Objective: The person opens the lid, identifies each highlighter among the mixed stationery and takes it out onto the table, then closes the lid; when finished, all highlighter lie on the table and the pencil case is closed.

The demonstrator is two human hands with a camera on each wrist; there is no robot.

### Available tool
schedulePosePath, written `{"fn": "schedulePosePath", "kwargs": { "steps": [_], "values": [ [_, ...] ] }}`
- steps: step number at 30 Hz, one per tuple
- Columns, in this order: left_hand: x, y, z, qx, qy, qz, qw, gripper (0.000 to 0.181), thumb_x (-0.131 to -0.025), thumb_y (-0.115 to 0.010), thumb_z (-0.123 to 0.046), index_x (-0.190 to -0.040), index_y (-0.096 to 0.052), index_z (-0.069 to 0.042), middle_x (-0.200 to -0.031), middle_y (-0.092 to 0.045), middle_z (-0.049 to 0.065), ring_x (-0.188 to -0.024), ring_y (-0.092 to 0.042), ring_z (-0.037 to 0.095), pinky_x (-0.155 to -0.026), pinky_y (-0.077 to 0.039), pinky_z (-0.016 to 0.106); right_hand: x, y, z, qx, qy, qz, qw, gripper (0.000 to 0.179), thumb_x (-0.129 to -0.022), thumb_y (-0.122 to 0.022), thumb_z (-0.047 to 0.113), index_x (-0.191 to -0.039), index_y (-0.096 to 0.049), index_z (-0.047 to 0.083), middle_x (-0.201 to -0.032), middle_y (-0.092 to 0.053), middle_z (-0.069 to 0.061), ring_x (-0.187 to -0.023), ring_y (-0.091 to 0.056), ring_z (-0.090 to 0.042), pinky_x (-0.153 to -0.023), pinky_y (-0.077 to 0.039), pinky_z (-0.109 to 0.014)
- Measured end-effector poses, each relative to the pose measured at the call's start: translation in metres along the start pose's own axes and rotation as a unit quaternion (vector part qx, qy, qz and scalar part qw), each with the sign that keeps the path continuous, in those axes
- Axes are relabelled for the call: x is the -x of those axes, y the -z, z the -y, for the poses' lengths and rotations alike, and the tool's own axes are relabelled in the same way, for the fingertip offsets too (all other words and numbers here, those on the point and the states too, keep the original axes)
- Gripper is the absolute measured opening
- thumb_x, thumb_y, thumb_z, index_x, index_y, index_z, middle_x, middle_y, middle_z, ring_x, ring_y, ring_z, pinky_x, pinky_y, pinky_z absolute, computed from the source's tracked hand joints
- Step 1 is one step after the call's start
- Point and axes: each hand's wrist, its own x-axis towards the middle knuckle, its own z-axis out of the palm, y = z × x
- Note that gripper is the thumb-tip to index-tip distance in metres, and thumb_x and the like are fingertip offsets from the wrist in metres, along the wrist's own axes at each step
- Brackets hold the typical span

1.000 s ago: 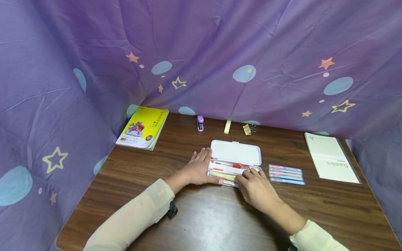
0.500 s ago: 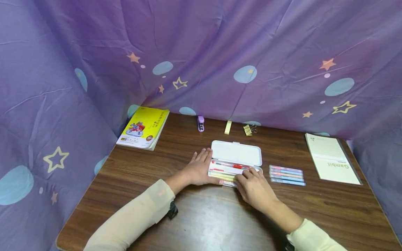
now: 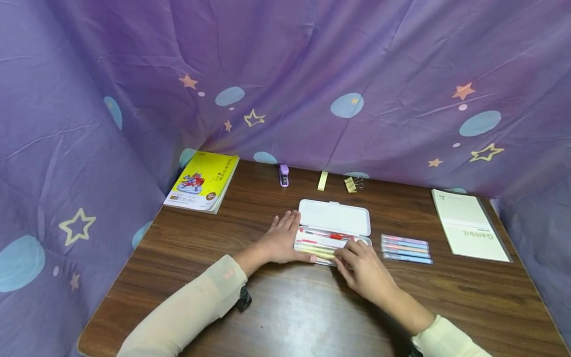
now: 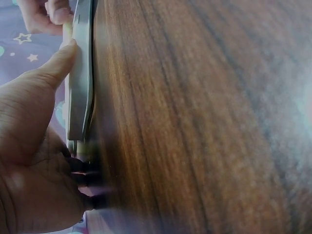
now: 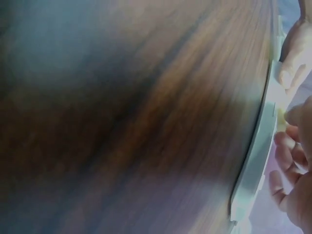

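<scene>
A white pencil case (image 3: 334, 218) lies with its lid folded back on the table. Inside are a red pen (image 3: 336, 237) and a pale yellow pen (image 3: 318, 250) near the front edge. My left hand (image 3: 283, 243) rests against the case's left end, fingers straight, its thumb touching the front wall. With thumb and fingertips, my right hand (image 3: 363, 267) pinches the yellow pen at the right part of the case; the hand hides that end. In the right wrist view, a bit of yellow shows by the right fingertips (image 5: 292, 114).
Several pastel pens (image 3: 406, 249) lie in a row right of the case. A notebook (image 3: 470, 225) is at the far right, yellow books (image 3: 202, 181) at the far left. Along the back are a purple stapler (image 3: 284, 175), a pale yellow strip (image 3: 322, 181) and binder clips (image 3: 351, 185).
My right hand's fingers have shifted slightly over the yellow pen, showing more of the thumb. The left hand and the case stay in place.
</scene>
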Motion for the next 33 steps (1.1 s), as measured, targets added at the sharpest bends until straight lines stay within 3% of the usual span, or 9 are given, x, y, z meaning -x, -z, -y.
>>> {"fn": "schedulePosePath", "kwargs": {
  "steps": [5, 15, 27, 33],
  "values": [
    [-0.001, -0.001, 0.001, -0.005, -0.004, -0.002, 1.0, 0.135, -0.093, -0.07, -0.081, -0.177, -0.002, 0.0, -0.186, -0.006, 0.022, -0.175, -0.004, 0.038, -0.143, -0.005, 0.055, 0.001, -0.003, 0.001, 0.005, -0.004, 0.019, 0.9998, 0.017, -0.089, -0.091, 0.019, -0.098, -0.077, 0.012, -0.094, -0.064, 0.001, -0.09, -0.062, -0.02, -0.069, -0.052, -0.041],
    [0.0, -0.001, 0.001, -0.019, -0.004, -0.005, 0.9998, 0.133, -0.093, -0.069, -0.081, -0.177, -0.004, 0.001, -0.186, -0.008, 0.022, -0.175, -0.006, 0.037, -0.143, -0.007, 0.054, -0.009, -0.01, 0.007, 0.006, -0.031, 0.063, 0.9975, 0.011, -0.099, -0.083, 0.025, -0.1, -0.077, 0.016, -0.101, -0.069, 0.001, -0.1, -0.063, -0.023, -0.074, -0.052, -0.042],
    [-0.001, -0.001, 0.0, -0.016, -0.003, -0.003, 0.9999, 0.133, -0.094, -0.07, -0.08, -0.176, -0.004, 0.001, -0.186, -0.007, 0.022, -0.175, -0.006, 0.038, -0.143, -0.007, 0.055, -0.023, -0.014, 0.012, 0.006, -0.013, 0.063, 0.9979, 0.01, -0.099, -0.084, 0.023, -0.099, -0.078, 0.016, -0.099, -0.069, 0.0, -0.101, -0.064, -0.025, -0.081, -0.055, -0.05],
    [-0.001, -0.001, 0.001, -0.013, -0.001, -0.003, 0.9999, 0.135, -0.093, -0.07, -0.081, -0.177, -0.004, 0.001, -0.186, -0.007, 0.022, -0.175, -0.005, 0.037, -0.143, -0.007, 0.054, -0.029, -0.01, 0.014, 0.011, 0.003, 0.071, 0.9974, 0.008, -0.098, -0.085, 0.022, -0.1, -0.079, 0.017, -0.1, -0.069, 0.002, -0.102, -0.063, -0.022, -0.083, -0.053, -0.048]
  ]
}}
